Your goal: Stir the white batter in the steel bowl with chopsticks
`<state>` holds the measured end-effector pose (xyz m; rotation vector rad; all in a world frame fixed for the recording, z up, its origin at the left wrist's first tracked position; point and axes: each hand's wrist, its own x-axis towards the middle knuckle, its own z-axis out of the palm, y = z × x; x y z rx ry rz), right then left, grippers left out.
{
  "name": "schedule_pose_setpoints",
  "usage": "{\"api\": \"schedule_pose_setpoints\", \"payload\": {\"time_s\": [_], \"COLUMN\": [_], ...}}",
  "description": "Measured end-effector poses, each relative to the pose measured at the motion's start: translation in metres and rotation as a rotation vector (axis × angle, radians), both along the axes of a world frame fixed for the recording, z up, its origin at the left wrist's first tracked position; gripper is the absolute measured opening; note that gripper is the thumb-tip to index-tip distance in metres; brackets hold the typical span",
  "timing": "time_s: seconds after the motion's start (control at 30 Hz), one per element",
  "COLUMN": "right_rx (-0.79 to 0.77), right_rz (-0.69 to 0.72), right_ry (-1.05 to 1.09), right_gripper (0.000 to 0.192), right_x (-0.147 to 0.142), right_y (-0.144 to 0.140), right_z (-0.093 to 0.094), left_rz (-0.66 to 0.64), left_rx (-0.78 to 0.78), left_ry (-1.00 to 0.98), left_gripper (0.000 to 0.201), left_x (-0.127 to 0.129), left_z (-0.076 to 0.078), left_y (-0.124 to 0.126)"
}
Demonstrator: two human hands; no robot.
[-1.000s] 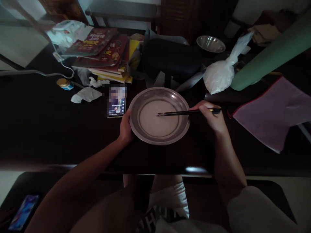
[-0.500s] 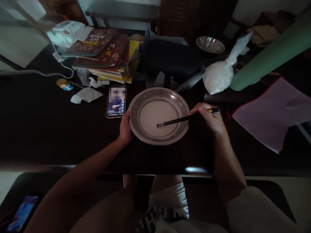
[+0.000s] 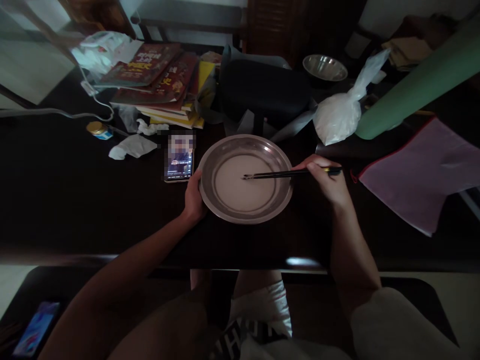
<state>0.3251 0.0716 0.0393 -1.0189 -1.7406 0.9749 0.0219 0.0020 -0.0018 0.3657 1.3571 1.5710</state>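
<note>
A round metal dish [image 3: 245, 216] stands on the dark table with a whitish, milky layer [image 3: 240, 192] in its bottom. My left hand [image 3: 194, 197] grips the dish by its left rim, the fingers partly hidden beneath the edge. In my right hand [image 3: 324, 176], closed at the dish's right side, is a pair of dark chopsticks [image 3: 277, 174]. Their tips, coated with something pale, touch the whitish layer near the middle. Just left of the dish lies a lit phone [image 3: 179, 157] showing a video.
Behind the dish sits a dark bag [image 3: 262, 92], with stacked books [image 3: 150, 80] to its left. A tied plastic bag of white powder [image 3: 335, 120], a metal bowl [image 3: 324, 68], a green cylinder [image 3: 412, 95] and a pink mesh cloth [image 3: 416, 180] lie rightward. A small jar [image 3: 99, 130] stands left.
The chopstick tips have moved away from me across the dish, and the chopsticks now lie nearly level. My left hand and the dish have stayed put. The phone's picture differs slightly.
</note>
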Motion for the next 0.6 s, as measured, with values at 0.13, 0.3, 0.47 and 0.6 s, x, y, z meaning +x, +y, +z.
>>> {"api": "schedule_pose_setpoints", "payload": {"time_s": [0.13, 0.3, 0.47, 0.6], "right_rx": [-0.043, -0.016, -0.062, -0.023], "right_rz": [0.008, 0.039, 0.02, 0.077], "right_ry": [0.055, -0.01, 0.053, -0.03], "right_gripper": [0.033, 0.03, 0.032, 0.029], "right_x": [-0.0008, -0.0012, -0.0001, -0.0006], "right_y": [-0.0005, -0.0004, -0.0004, -0.0002], "right_z": [0.0003, 0.0002, -0.0006, -0.0001], "left_rz": [0.011, 0.037, 0.01, -0.009], "left_rx": [-0.013, -0.029, -0.002, 0.013], "left_ry": [-0.012, -0.035, -0.006, 0.004], "left_gripper": [0.02, 0.019, 0.02, 0.022], "left_x": [-0.0006, 0.0011, 0.0007, -0.0002], "left_z": [0.0017, 0.0036, 0.0021, -0.0001], "left_y": [-0.0004, 0.0004, -0.0002, -0.0005]}}
